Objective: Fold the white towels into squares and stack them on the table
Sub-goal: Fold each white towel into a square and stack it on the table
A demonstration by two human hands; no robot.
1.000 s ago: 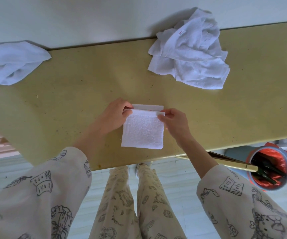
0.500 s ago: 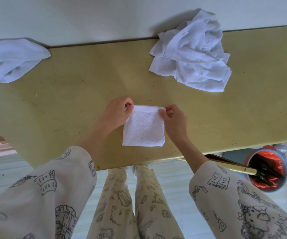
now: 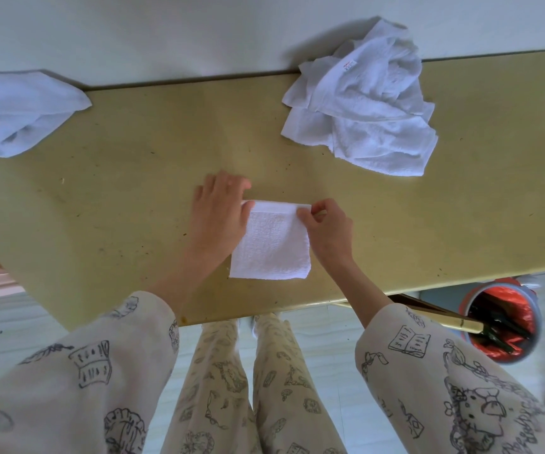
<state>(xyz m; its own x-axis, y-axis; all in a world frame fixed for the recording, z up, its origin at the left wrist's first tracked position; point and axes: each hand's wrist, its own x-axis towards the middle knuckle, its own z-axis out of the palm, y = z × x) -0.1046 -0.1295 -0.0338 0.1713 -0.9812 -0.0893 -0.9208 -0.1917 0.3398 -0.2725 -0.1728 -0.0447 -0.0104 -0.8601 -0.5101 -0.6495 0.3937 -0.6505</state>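
A small white towel point(image 3: 272, 244), folded into a square, lies flat on the yellow-green table point(image 3: 133, 178) near its front edge. My left hand point(image 3: 220, 214) lies flat with straight fingers along the towel's left edge, its palm partly on the cloth. At the far right corner of the square, my right hand point(image 3: 325, 227) pinches the cloth between thumb and fingers. A crumpled heap of white towels point(image 3: 362, 103) sits at the back right of the table, against the wall. Another loose white towel point(image 3: 12, 109) lies at the back left.
A pale wall runs along the table's far edge. Below the table's front right corner stands a round bin point(image 3: 503, 322) with a red liner and dark things inside. A yellowish table leg point(image 3: 428, 314) slants toward the bin.
The top layer was brought forward until the far edges met. My left hand let go of its corner and now lies flat by the towel. My right hand still pinches its corner.
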